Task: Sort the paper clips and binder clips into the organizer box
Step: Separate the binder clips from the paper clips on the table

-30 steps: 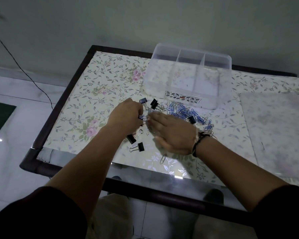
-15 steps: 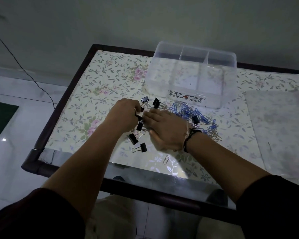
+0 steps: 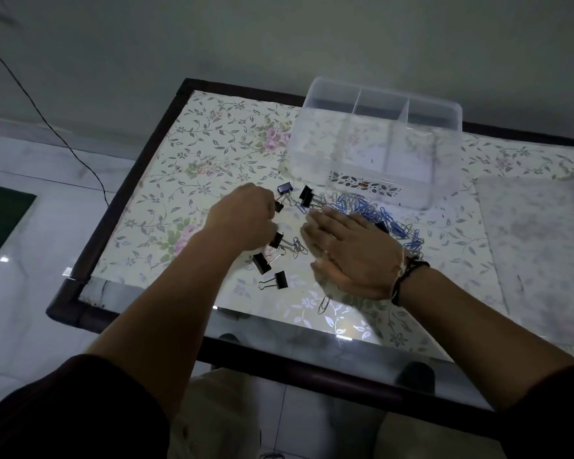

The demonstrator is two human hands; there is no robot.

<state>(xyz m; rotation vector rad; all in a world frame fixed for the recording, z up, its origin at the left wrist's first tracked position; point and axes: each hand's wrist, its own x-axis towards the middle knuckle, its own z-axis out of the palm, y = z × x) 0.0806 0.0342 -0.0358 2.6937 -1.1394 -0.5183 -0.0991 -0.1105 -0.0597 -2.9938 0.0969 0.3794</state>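
Progress: barely started, by the look of it. Your organizer box stands at the far side of the table, clear plastic, three compartments across the back and a wider front section; nothing shows inside any of them, though the plastic is hazy and the light is poor. All the clips lie on the floral table cover, just in front of the box. Blue paper clips make a tangled heap near the box's front wall, partly under your right wrist. Black binder clips are scattered to the left of that heap: two near the box, three more nearer you, the closest one with its wire handles pointing left. A few silver paper clips sit among them, and one stray lies near the table's front edge. Your left hand is curled, with a small black binder clip showing at its fingertips, seemingly pinched. Your right hand is flat, fingers straight and spread over the pile, holding nothing. Left to do: essentially the whole sort.
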